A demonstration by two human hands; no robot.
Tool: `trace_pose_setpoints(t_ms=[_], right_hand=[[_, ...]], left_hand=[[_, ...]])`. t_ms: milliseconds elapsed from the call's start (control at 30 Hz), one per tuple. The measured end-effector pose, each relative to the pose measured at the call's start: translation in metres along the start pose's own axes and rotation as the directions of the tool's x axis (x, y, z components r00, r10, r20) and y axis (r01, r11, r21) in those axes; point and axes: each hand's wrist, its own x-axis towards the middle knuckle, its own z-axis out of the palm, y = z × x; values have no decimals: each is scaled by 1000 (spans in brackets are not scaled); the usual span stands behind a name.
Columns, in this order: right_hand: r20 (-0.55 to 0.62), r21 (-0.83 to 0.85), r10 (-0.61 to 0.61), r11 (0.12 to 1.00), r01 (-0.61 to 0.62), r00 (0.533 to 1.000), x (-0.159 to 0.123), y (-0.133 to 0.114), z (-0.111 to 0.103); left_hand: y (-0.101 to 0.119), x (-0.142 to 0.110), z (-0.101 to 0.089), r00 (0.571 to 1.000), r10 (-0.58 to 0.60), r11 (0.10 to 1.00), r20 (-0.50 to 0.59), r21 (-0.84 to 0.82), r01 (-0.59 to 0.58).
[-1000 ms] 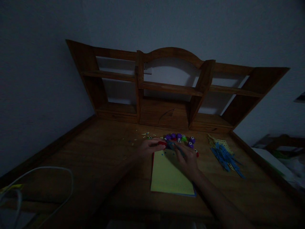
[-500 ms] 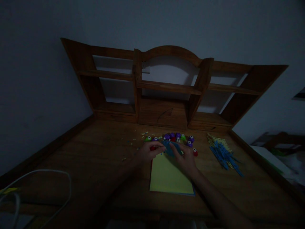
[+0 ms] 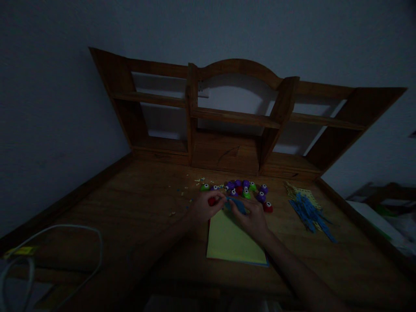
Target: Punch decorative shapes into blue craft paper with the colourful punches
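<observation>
both hands are over the far end of a pad of yellow paper [image 3: 232, 240] on the wooden counter [image 3: 156, 195]. the left hand [image 3: 202, 209] is mostly curled, with a small red object [image 3: 212, 201] tucked in its fingers, and its thumb and fingertips meet at the near end of a thin blue piece [image 3: 239, 205]. the right hand [image 3: 254, 216] has the blue piece pinched between thumb and fingers, so it sits between the two hands, above the paper; whether the left fingertips grip it too i cannot tell. just behind is a cluster of purple, green and red eyed toys [image 3: 246, 184]. pale scraps [image 3: 199, 180] lie to the left, and blue strips [image 3: 303, 211] lie partly over a yellow perforated sheet [image 3: 312, 198] to the right.
</observation>
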Motion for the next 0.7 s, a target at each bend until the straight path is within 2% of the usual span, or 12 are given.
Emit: trace_pose_setpoints(t_ms=[167,333,467,600,700], right_hand=[[3,-13,16,1000,-16,1000,-1,-2,-2],[-54,-15,5,1000,-6,999,-1,-3,1],[-96,2,41,999,-41,995,0,-8,0],[-142,67,196,980,-188,970,0,-13,-6],[-107,175,357,926,-336,928,0,-11,-8]], left_hand=[[3,-2,2,1000,28,999,4,38,-29],[6,-2,6,1000,-11,1000,-17,-27,10],[-1,1,6,996,-47,997,-69,-61,43],[-14,7,2,990,-85,990,-109,-120,72],[-19,13,-2,978,-125,974,-164,-208,89]])
